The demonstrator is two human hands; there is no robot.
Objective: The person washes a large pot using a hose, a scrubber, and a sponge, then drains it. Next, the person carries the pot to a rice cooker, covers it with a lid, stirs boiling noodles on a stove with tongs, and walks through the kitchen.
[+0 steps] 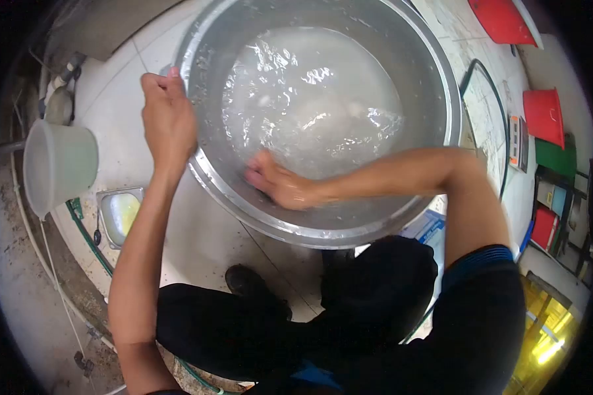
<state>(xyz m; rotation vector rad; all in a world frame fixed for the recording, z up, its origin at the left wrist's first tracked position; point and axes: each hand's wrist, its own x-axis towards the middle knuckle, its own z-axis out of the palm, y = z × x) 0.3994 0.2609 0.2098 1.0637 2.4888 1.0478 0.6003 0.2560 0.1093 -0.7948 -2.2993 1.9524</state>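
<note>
While left hand (169,122) clamps basin (422,85) at its left edge, right hand (282,182) inside, grip unclear through blur, seems on water (310,112) stirring; next stroke needs it steady.

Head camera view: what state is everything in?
Metal basin: partly filled.
Water: rippled, cloudy-looking.
Left hand: closed at the basin's rim.
Right hand: inside the basin, blurred, fingers curled.
White bucket: open-topped, contents unclear.
Small tray: uncovered, something yellowish inside.
</note>
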